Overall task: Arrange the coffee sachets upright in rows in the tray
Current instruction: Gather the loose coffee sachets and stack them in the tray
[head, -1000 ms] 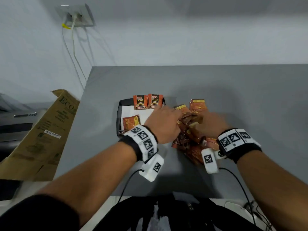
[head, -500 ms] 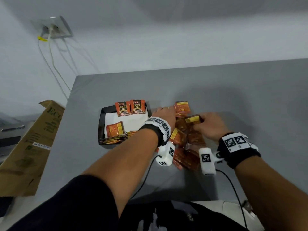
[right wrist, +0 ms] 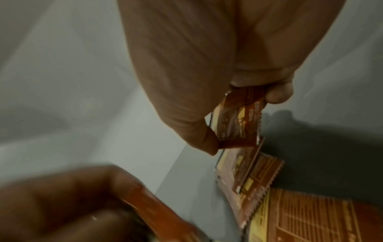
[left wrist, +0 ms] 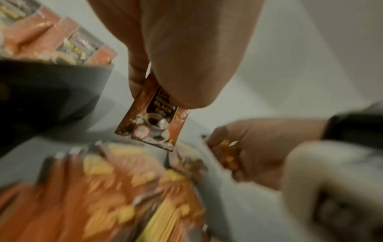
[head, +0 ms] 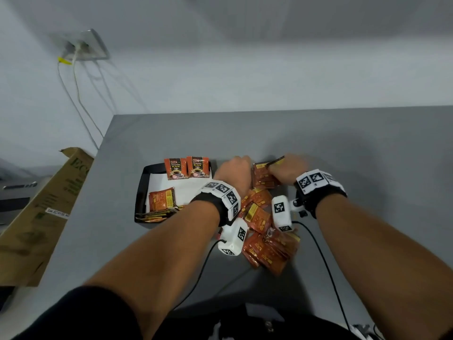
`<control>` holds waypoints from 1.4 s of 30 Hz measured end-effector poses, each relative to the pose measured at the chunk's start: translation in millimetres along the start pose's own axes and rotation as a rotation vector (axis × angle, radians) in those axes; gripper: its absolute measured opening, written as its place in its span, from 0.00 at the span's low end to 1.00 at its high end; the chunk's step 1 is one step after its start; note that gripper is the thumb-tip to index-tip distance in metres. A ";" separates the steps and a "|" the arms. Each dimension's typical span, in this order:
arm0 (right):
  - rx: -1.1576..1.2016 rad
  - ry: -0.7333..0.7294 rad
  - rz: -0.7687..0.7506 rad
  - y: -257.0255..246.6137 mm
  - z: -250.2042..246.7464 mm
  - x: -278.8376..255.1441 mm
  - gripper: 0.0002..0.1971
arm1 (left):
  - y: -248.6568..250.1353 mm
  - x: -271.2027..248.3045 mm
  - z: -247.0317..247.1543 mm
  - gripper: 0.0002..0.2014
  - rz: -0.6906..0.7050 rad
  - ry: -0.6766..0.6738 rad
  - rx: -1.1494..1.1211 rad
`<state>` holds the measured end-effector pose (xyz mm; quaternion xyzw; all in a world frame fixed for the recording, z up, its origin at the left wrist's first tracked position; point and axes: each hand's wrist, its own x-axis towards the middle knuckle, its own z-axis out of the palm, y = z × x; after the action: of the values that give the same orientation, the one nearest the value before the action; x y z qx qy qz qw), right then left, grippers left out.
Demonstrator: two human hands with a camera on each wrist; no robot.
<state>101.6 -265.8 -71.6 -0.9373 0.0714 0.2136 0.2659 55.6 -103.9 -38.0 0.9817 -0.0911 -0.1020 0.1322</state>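
Observation:
A black tray (head: 141, 190) with a white liner sits on the grey table. Two orange coffee sachets (head: 187, 167) stand upright at its far edge; another sachet (head: 161, 199) leans nearer, with several lying flat at the front. A loose pile of sachets (head: 267, 236) lies to the tray's right. My left hand (head: 234, 171) hovers at the pile's far end beside the tray and pinches one sachet (left wrist: 153, 121) between thumb and finger. My right hand (head: 288, 168) is just to the right of it and pinches another sachet (right wrist: 236, 119) by its top edge.
A cardboard box (head: 41, 212) leans against the table's left side. Cables (head: 78, 101) hang from a wall socket (head: 82, 46) at the back left. The table's far and right parts are bare grey surface (head: 355, 148). Wrist-camera cables (head: 323, 256) trail toward the near edge.
Both hands have lifted from the middle of the pile toward its far end, each now holding a sachet. The head view has shifted, so the tray sits further left.

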 end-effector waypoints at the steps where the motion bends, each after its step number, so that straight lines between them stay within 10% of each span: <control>1: -0.015 0.007 0.025 -2.7 2.3 1.0 0.09 | -2.1 1.6 -6.2 0.08 -0.003 0.019 -0.014; 22: 0.029 0.012 0.018 3.1 36.9 19.1 0.18 | -1.1 7.1 34.5 0.24 -0.211 -0.289 0.122; 27: -0.273 0.054 -0.009 0.7 53.7 20.9 0.32 | -1.9 3.1 28.8 0.21 -0.154 -0.258 0.101; 35: -0.118 0.074 -0.122 12.6 29.2 13.0 0.07 | -6.5 -2.3 -18.2 0.10 -0.052 -0.111 -0.188; 42: 0.021 -0.019 -0.163 30.1 -4.0 -33.2 0.17 | 3.9 -35.5 -0.7 0.13 0.132 -0.382 -0.098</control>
<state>65.8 -292.9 -68.1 -0.9351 -0.0053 0.1996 0.2929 20.9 -100.0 -30.0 0.9288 -0.1737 -0.2817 0.1665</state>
